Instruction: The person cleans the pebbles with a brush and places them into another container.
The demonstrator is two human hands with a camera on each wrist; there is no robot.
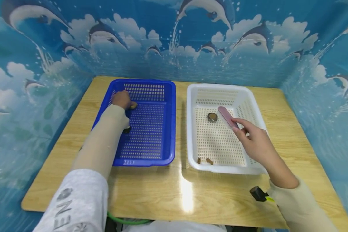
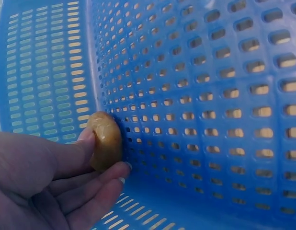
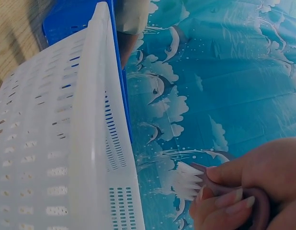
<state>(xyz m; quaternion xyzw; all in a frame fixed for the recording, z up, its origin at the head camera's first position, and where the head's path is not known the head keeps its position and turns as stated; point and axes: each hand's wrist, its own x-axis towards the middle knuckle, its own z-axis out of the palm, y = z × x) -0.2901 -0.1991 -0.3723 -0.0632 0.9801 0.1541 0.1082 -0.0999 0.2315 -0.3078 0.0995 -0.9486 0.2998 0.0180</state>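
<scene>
My left hand [image 1: 122,99] reaches into the back left of the blue basket [image 1: 171,122]. Its thumb and fingers pinch a smooth, rounded, yellowish-brown lump [image 2: 108,139], like a pebble, close to the slotted basket surface. Over the white basket [image 1: 192,129], my right hand [image 1: 256,141] grips a pink brush [image 1: 227,116] by one end. White bristles show on the brush [image 3: 187,181] in the right wrist view. A round, metal-rimmed piece with a brown middle [image 1: 212,117] lies on the white basket's floor, left of the brush.
Two small brown pieces, one of them irregular [image 1: 209,160], lie at the white basket's near edge. Both baskets stand side by side on a wooden table [image 1: 174,190]. A dolphin-printed curtain [image 1: 174,38] encloses the back and sides. A green cord [image 1: 127,221] shows below the front edge.
</scene>
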